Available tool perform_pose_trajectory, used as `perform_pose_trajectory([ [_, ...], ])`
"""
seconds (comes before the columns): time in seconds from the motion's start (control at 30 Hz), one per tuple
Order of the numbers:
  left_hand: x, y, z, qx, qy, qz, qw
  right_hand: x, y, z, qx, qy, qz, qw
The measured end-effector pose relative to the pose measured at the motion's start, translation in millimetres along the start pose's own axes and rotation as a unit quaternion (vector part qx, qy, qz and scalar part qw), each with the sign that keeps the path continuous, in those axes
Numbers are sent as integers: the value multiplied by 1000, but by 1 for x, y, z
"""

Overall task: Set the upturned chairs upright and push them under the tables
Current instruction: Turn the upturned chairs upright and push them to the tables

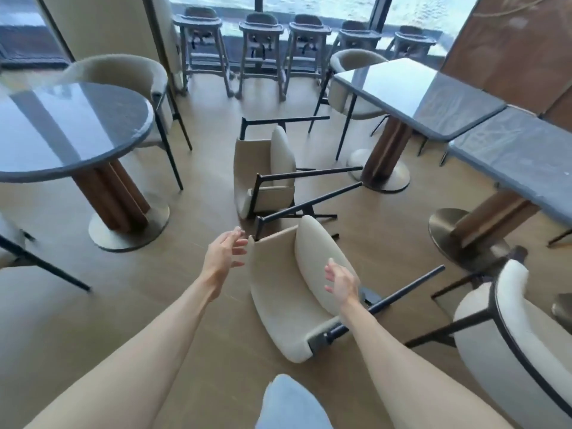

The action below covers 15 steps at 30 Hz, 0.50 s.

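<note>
Two cream upholstered chairs with black metal legs lie tipped on their sides on the wooden floor. The near chair (278,292) lies in front of me, its legs pointing right. The far chair (263,168) lies just behind it, legs also pointing right. My left hand (224,252) hovers open beside the upper left edge of the near chair's backrest, not clearly touching it. My right hand (340,283) is open over the near chair's seat cushion, fingers spread. Neither hand holds anything.
A round dark table (62,144) on a wooden pedestal stands at left with an upright chair (123,72) behind it. Rectangular tables (418,97) stand at right, with an upright chair (510,335) at near right. Several high chairs (260,51) line the far window.
</note>
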<state>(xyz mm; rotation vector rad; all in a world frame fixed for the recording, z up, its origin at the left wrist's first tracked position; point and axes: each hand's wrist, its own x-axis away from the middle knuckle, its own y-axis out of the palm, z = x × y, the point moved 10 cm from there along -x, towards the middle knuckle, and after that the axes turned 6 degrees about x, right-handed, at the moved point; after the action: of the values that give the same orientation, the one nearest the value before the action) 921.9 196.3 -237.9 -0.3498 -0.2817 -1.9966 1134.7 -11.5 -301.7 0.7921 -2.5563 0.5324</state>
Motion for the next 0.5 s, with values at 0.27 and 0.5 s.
perform_pose_trajectory([
  [0.27,-120,38,-10,-65,-43,-63,995,-81,67,5,-76,63,34,995],
  [0.5,-214,42,-58,-130,-148,-87,976,-124,93,34,-159,146,110,970],
])
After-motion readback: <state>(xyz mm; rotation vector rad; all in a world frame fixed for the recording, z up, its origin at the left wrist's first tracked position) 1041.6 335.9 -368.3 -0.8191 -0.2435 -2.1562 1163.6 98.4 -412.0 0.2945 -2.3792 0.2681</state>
